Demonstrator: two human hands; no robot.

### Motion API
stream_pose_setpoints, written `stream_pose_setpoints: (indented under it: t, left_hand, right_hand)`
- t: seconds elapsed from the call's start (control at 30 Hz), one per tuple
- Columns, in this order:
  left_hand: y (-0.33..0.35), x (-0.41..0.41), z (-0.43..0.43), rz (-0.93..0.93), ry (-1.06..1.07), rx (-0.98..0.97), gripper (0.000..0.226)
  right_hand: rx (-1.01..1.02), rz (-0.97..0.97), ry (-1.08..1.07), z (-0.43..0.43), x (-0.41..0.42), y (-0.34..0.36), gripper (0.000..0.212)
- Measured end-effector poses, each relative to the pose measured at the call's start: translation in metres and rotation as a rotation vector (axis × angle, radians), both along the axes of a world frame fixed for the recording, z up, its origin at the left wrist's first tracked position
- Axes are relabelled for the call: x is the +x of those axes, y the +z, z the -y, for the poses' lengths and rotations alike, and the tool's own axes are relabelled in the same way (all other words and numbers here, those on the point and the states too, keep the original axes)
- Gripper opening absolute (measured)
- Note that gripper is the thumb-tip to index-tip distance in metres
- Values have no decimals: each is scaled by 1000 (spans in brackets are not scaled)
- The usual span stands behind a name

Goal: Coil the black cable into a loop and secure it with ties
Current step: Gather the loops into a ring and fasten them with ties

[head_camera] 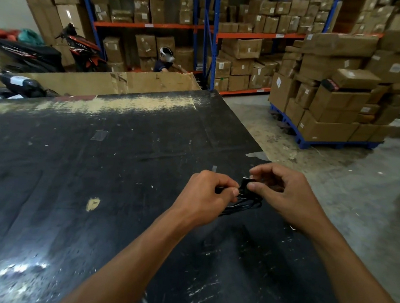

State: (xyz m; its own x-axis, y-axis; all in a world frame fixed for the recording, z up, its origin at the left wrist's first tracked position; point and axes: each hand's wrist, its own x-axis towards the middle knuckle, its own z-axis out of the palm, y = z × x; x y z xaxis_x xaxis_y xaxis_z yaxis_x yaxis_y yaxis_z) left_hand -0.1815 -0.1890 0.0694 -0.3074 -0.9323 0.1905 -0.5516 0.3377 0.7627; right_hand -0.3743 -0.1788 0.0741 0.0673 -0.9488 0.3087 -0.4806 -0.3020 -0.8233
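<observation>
Both hands are raised over the near right part of the counter (82,189). The left hand (206,194) pinches the gathered black cable (244,204) between thumb and curled fingers; the right hand (287,197), fingers curled in, pinches a small dark piece at the top of the bundle (tie or plug, cannot tell). The cable lies between the two hands, its loops sagging just below the thumbs; whether they touch the counter is unclear.

Step in hand, by my reading: binding the coil. To do it well, the left pinch should bear firmly across all strands so none slips out; the right hand should draw the wrap snug round the whole bundle, not part of it; loops evened before cinching; no sharp kink at the pinch.

Materials: the cable is thin, glossy and limp, with several strands lying close. The counter is black, scuffed, with pale worn patches and flecks; black on black, so the cable's edges are hard to read. Behind: brown cardboard boxes (330,109) on blue-and-orange racking (204,31); grey concrete floor (360,189).
</observation>
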Motion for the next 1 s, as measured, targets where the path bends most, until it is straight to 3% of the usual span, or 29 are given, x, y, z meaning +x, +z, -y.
stream_pose_setpoints:
  t: [0.17,0.3,0.4,0.5,0.57,0.73,0.83,1.0]
  left_hand:
    - [-1,-2,1,-4,-19,34,11]
    - [-5,-10,2,-119,52,87,7]
    - [-5,-11,4,-169,86,90,9]
    - [-4,-7,3,-137,56,85,11]
    - [-6,-8,1,-107,49,81,12]
    - [-9,-10,-1,-121,76,89,12]
    - [-7,-7,-1,-120,91,103,10]
    - [-2,0,-2,-99,63,129,10]
  right_hand:
    - [46,-36,55,-2,-2,-1,14]
    - [-128,-175,-70,-1,5,-8,4]
    - [-153,-128,-107,-2,9,-11,5]
    - [5,-63,6,-4,5,-9,10]
    - [69,-128,42,-3,4,-9,10]
    - [-58,-223,-141,-5,15,-22,19]
    - [-66,-157,-214,-5,21,-32,21]
    - [93,61,-94,-2,22,-32,25]
